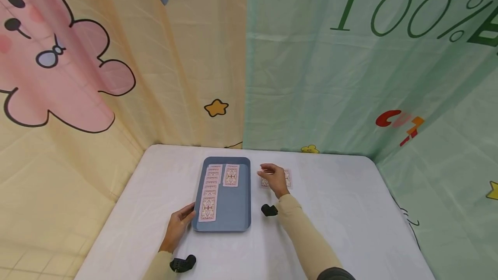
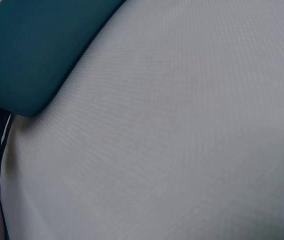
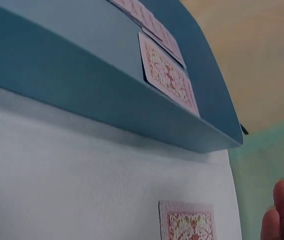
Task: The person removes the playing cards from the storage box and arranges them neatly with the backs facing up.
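Observation:
A blue-grey tray (image 1: 233, 211) lies on the white table. Along its left side runs an overlapping column of red-patterned playing cards (image 1: 209, 208), backs up; a single playing card (image 1: 231, 175) lies at its upper right. At the tray's lower left edge, my left hand (image 1: 177, 228) holds the rim between thumb and fingers; the left wrist view shows only part of this hand. My right hand (image 1: 275, 179) hovers right of the tray with loosely bent fingers and nothing visible in them. Beneath it, face-down playing cards (image 1: 288, 178) on the table are partly hidden.
The white tablecloth (image 1: 338, 219) extends on both sides of the tray. Patterned curtains (image 1: 311, 77) hang close behind and beside the table. Black wrist straps with small devices (image 1: 269, 210) stick out at both wrists.

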Tool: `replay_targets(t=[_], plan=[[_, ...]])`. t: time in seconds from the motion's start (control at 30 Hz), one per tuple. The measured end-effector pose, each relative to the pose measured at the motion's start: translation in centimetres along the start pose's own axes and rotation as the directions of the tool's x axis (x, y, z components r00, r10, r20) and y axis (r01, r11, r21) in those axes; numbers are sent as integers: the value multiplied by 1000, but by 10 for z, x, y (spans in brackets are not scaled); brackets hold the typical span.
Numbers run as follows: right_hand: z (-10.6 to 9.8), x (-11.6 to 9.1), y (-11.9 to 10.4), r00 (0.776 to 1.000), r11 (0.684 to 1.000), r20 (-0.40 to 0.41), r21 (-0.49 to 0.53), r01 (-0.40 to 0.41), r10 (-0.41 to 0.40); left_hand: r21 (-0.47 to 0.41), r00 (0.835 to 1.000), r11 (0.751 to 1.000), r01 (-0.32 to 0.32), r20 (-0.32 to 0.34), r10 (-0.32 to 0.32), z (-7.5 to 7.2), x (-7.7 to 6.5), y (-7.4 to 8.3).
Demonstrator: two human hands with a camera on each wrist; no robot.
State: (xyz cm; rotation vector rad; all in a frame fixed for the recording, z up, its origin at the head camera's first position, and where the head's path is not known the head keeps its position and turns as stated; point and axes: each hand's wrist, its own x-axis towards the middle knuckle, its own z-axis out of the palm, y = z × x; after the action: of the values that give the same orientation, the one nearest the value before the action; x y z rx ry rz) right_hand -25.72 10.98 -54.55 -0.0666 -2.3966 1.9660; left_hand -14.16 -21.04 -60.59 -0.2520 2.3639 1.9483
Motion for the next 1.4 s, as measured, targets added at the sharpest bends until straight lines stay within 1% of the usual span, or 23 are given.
replay_targets(t=[0.07,0.23,0.43,0.6,0.8,0.93,1.03,1.17,1.3,1.4], plan=[[8,-2,-4,1000,1000,17,0,13,-13,1,1000,1000,1,-3,-1,0,1,0],[28,-6,-9,996,998,67,-37,54,-51,4,1000,1000,12,-7,-12,-1,2,-2],[49,-10,-12,982,989,130,-47,141,-134,-8,1000,1000,13,1,-13,-2,2,-4],[65,-14,-15,977,987,165,-67,149,-136,-6,1000,1000,19,2,-19,-3,0,-4],[81,-17,-14,963,979,216,-84,184,-163,-7,1000,1000,11,-1,-11,-2,0,-2],[90,-17,-14,957,978,242,-90,189,-163,-2,1000,1000,4,-3,-4,-1,0,-1],[98,-16,-13,953,982,273,-97,161,-129,-1,1000,1000,3,-1,-3,-1,-1,-1],[109,-16,-15,947,982,312,-145,123,-73,-13,1000,1000,1,-1,-1,-1,-1,0],[118,-20,-18,939,974,344,-204,100,-24,-13,1000,1000,4,1,-4,-1,-2,2],[125,-22,-17,928,967,373,-240,83,13,-11,1000,1000,9,3,-9,-1,-3,2]])
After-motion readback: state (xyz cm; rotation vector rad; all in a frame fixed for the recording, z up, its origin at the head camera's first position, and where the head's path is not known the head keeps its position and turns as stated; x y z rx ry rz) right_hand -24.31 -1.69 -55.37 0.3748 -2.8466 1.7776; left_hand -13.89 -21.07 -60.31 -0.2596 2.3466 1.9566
